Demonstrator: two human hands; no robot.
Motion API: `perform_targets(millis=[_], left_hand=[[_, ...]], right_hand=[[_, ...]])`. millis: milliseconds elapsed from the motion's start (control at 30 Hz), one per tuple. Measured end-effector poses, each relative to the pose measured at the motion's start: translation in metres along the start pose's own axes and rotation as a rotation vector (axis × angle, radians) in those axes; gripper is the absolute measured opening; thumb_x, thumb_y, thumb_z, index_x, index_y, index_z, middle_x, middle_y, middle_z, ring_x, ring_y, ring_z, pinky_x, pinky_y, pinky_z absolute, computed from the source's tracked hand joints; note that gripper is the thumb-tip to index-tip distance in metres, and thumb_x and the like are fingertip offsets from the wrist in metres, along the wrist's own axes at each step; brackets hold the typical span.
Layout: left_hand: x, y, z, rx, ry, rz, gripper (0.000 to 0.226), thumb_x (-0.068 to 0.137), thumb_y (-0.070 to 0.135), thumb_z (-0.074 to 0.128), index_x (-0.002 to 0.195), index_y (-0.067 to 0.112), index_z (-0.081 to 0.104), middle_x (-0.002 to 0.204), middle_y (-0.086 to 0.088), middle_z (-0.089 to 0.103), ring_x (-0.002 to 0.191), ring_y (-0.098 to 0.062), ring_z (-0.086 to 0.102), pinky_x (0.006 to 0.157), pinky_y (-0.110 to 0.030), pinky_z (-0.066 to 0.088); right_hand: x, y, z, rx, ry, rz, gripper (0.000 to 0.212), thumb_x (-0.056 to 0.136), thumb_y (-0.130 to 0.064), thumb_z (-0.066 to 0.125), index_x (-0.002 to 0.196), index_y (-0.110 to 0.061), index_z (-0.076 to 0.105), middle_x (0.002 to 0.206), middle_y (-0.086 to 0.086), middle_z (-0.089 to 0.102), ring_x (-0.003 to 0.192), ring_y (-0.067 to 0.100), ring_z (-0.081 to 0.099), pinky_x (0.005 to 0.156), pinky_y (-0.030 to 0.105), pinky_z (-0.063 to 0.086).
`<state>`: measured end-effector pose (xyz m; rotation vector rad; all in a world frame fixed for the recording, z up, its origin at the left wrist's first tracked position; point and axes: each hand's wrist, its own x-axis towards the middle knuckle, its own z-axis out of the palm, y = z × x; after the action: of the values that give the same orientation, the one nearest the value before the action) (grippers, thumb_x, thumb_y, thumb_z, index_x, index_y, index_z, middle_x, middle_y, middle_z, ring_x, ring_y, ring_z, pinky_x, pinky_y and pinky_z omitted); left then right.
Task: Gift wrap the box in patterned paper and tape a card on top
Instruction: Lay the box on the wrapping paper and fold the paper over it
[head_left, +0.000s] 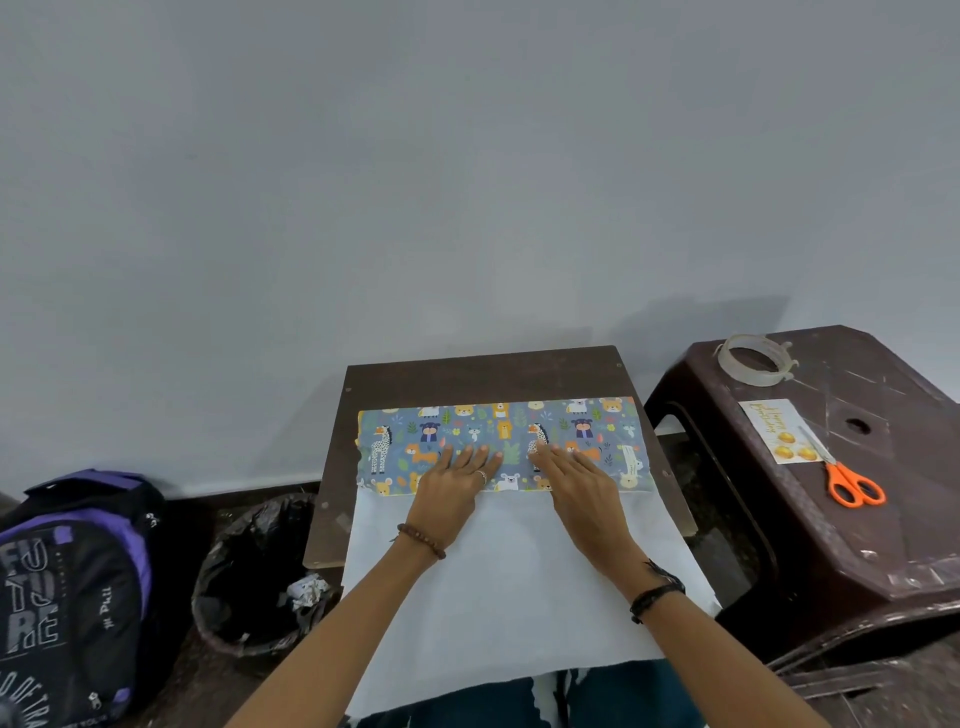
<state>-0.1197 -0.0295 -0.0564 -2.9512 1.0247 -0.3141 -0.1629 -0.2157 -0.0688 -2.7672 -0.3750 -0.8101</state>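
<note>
Here, at frame centre, the left hand (457, 480) lies flat, fingers straight, on the folded patterned paper (498, 431) on the table (483, 374). Just right, the right hand (576, 480) presses likewise. At right, tape (753, 361), card (779, 436) and scissors (849, 480) sit on a stool (883, 545).

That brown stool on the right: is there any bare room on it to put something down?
Yes. The stool is bare on its near part, below the scissors, and at the far right beyond its centre hole. It is crowded at the left: the tape roll sits at the back corner, the card below it, with the scissors' blades lying over the card's edge.
</note>
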Motion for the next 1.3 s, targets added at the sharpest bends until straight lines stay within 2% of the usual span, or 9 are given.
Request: perform_targets(millis=[100, 200, 333, 467, 600, 767, 900, 1067, 1300], left_hand=[[0.007, 0.004, -0.008, -0.051, -0.006, -0.076, 0.066, 0.061, -0.008, 0.079, 0.122, 0.01, 0.061, 0.121, -0.012, 0.063, 0.108, -0.025, 0.063, 0.094, -0.035, 0.047], [0.019, 0.003, -0.011, 0.017, -0.211, -0.129, 0.058, 0.097, -0.003, 0.032, 0.149, 0.017, 0.015, 0.155, -0.005, 0.02, 0.143, -0.024, 0.02, 0.117, -0.035, 0.01], [0.035, -0.001, -0.016, 0.023, -0.199, -0.159, 0.057, 0.097, -0.003, 0.031, 0.148, 0.015, 0.015, 0.155, -0.006, 0.02, 0.142, -0.024, 0.02, 0.117, -0.037, 0.008], [0.056, -0.011, -0.019, -0.069, -0.188, -0.202, 0.056, 0.092, -0.01, 0.034, 0.144, 0.013, 0.03, 0.148, -0.009, 0.034, 0.134, -0.027, 0.035, 0.114, -0.039, 0.02], [0.069, -0.024, -0.019, -0.274, -0.154, -0.231, 0.05, 0.092, -0.009, 0.039, 0.136, 0.013, 0.046, 0.141, -0.01, 0.046, 0.129, -0.025, 0.045, 0.11, -0.036, 0.027], [0.085, -0.036, -0.027, -0.455, -0.219, -0.265, 0.034, 0.098, 0.011, 0.042, 0.131, 0.007, 0.052, 0.126, -0.017, 0.059, 0.116, -0.03, 0.055, 0.093, -0.03, 0.041], [0.096, -0.036, -0.04, -0.508, -0.27, -0.247, 0.037, 0.101, 0.023, 0.034, 0.126, 0.006, 0.055, 0.107, -0.022, 0.064, 0.099, -0.033, 0.059, 0.08, -0.034, 0.042], [0.099, -0.035, -0.041, -0.524, -0.239, -0.254, 0.036, 0.101, 0.021, 0.034, 0.131, 0.01, 0.051, 0.118, -0.019, 0.061, 0.108, -0.033, 0.056, 0.084, -0.034, 0.043], [0.096, -0.024, -0.035, -0.19, -0.206, -0.238, 0.038, 0.101, 0.017, 0.031, 0.137, 0.018, 0.044, 0.109, -0.018, 0.064, 0.1, -0.032, 0.059, 0.074, -0.036, 0.046]], right_hand=[[0.01, -0.001, 0.002, 0.019, -0.019, 0.06, 0.057, 0.043, 0.01, 0.087, 0.097, -0.004, 0.072, 0.096, 0.009, 0.073, 0.087, 0.022, 0.071, 0.076, 0.035, 0.056], [0.019, -0.001, 0.009, -0.001, -0.031, 0.101, 0.061, 0.045, 0.014, 0.084, 0.101, -0.003, 0.069, 0.099, 0.012, 0.071, 0.092, 0.025, 0.069, 0.081, 0.039, 0.055], [0.001, -0.013, 0.015, -0.07, -0.067, -0.075, 0.054, 0.057, 0.006, 0.076, 0.104, -0.012, 0.056, 0.101, 0.007, 0.061, 0.092, 0.024, 0.059, 0.084, 0.033, 0.045], [-0.006, -0.019, 0.015, -0.003, -0.179, 0.047, 0.044, 0.049, -0.003, 0.084, 0.087, -0.017, 0.067, 0.09, -0.001, 0.057, 0.049, 0.01, 0.053, 0.048, 0.018, 0.04], [0.016, -0.014, 0.021, -0.135, -0.183, 0.125, 0.062, 0.053, -0.014, 0.086, 0.111, -0.011, 0.064, 0.12, 0.006, 0.059, 0.044, 0.009, 0.053, 0.033, 0.015, 0.032], [0.036, -0.001, 0.034, -0.223, -0.117, 0.082, 0.077, 0.056, -0.007, 0.083, 0.127, -0.004, 0.053, 0.135, 0.011, 0.053, 0.081, 0.02, 0.061, 0.06, 0.029, 0.052], [0.052, 0.011, 0.042, -0.27, -0.117, 0.048, 0.07, 0.058, -0.009, 0.085, 0.123, -0.008, 0.06, 0.135, 0.013, 0.053, 0.108, 0.028, 0.061, 0.091, 0.045, 0.049], [0.062, 0.019, 0.048, -0.182, -0.125, 0.044, 0.066, 0.055, -0.007, 0.087, 0.116, -0.012, 0.062, 0.116, 0.006, 0.065, 0.106, 0.023, 0.063, 0.089, 0.045, 0.051], [0.06, 0.017, 0.05, -0.16, -0.077, 0.115, 0.064, 0.053, -0.002, 0.087, 0.111, -0.015, 0.066, 0.106, 0.002, 0.068, 0.103, 0.022, 0.064, 0.089, 0.052, 0.048]])
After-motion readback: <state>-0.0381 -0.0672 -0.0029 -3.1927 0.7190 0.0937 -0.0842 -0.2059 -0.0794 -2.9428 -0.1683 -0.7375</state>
